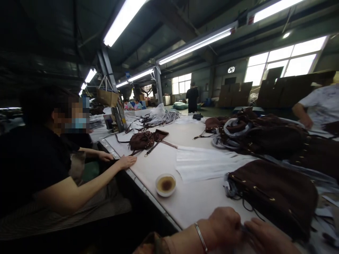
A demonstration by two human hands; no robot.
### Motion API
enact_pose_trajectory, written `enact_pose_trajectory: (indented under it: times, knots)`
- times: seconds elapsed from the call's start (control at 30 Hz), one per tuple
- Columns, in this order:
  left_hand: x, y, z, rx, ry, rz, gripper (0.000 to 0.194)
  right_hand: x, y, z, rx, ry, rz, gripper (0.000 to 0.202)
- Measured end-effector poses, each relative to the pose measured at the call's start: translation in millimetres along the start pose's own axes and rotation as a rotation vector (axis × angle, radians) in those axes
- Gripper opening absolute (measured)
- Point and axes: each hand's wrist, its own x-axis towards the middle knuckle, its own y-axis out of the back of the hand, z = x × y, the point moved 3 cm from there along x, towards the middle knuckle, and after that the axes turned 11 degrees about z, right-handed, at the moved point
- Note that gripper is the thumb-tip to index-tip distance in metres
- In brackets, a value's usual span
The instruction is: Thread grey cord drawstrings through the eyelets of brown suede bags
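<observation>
My left hand [225, 225], with a silver bangle at the wrist, is closed in a fist at the bottom of the view. Close beside it, my right hand [267, 238] has its fingers bent together. Something small and dark shows between the two hands, too blurred to name. Just beyond them lies a dark brown bag [272, 190] with metal eyelets and a thin black cord trailing from it. To the left, a small white bowl [159, 192] holds a brownish liquid with a dark centre.
A white cloth [201, 164] lies mid-table. Behind it are a brown drawstring bag [141, 140] and, to the right, a pile of brown bags [278, 139]. A co-worker in black [34, 158] sits at left, one hand on the table edge. Another person [323, 102] stands at right.
</observation>
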Motion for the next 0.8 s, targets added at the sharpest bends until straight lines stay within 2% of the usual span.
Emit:
enact_pose_trajectory:
  times: [0.1, 0.23, 0.3, 0.43, 0.57, 0.67, 0.8]
  knots:
    - [-1, 16.0, 5, -0.07, 0.1, -0.026, 0.02, 6, 11, -17, -0.131, -0.027, -0.019, 0.018]
    - [0, 31.4, 7, -0.115, 0.288, -0.021, 0.024, 16, 32, -40, -0.271, -0.054, -0.169, 0.023]
    - [1, 32.0, 5, -0.11, 0.34, -0.039, 0.026, 20, 38, -46, -0.332, -0.145, -0.206, 0.021]
    - [-2, 26.8, 6, -0.099, 0.393, -0.085, 0.03, 21, 36, -50, -0.356, -0.368, -0.164, 0.022]
    - [-7, 24.5, 17, -0.118, 0.395, -0.112, 0.032, 19, 29, -48, -0.344, -0.475, -0.144, 0.024]
    - [-5, 24.5, 23, -0.144, 0.384, -0.124, 0.032, 19, 29, -46, -0.257, -0.454, -0.171, 0.025]
    - [0, 24.5, 20, -0.186, 0.394, -0.145, 0.035, 16, 35, -43, -0.087, -0.349, -0.231, 0.025]
